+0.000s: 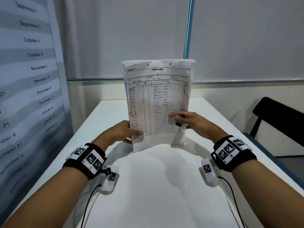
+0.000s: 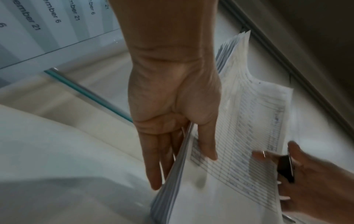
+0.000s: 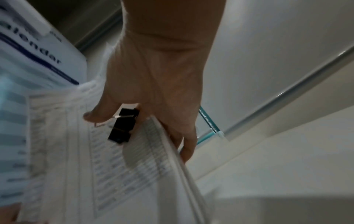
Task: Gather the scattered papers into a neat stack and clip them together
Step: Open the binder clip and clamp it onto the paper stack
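A thick stack of papers, headed STOCK CARD, stands upright on its bottom edge on the white table. My left hand grips the stack's lower left edge, thumb on the front sheet and fingers behind. The left wrist view shows the stack edge-on beside that hand. My right hand holds the lower right edge, thumb in front, with a black binder clip held in the hand against the front sheet. In the right wrist view the clip sits below the thumb of this hand on the papers.
A wall calendar panel listing dates stands along the table's left side. A black chair is off the right edge. A white wall and glass partition rise behind the table.
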